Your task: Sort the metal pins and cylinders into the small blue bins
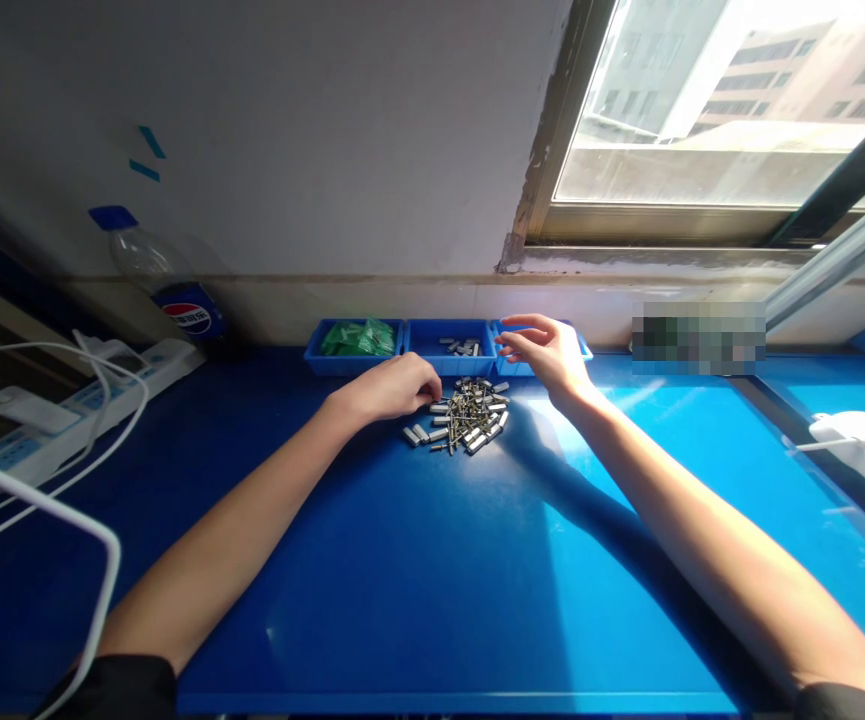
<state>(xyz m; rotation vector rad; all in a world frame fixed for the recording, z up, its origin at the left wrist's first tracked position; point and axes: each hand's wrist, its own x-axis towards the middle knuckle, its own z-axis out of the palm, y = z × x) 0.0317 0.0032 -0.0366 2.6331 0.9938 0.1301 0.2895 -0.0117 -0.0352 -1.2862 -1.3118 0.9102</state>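
A pile of small metal parts (468, 416) lies on the blue table (417, 580). My left hand (394, 387) rests at the pile's left edge, fingers curled down on the parts; whether it holds one is hidden. My right hand (544, 352) hovers over the rightmost blue tray (583, 348), fingers spread, nothing seen in it. The middle blue tray (450, 347) holds a few metal parts. The left blue tray (358, 343) holds green packets.
A plastic cola bottle (166, 282) stands against the wall at left. White power strips (79, 400) and cables (34, 500) lie at the left. A white object (863, 440) sits at the right edge. A window (732, 110) is above right.
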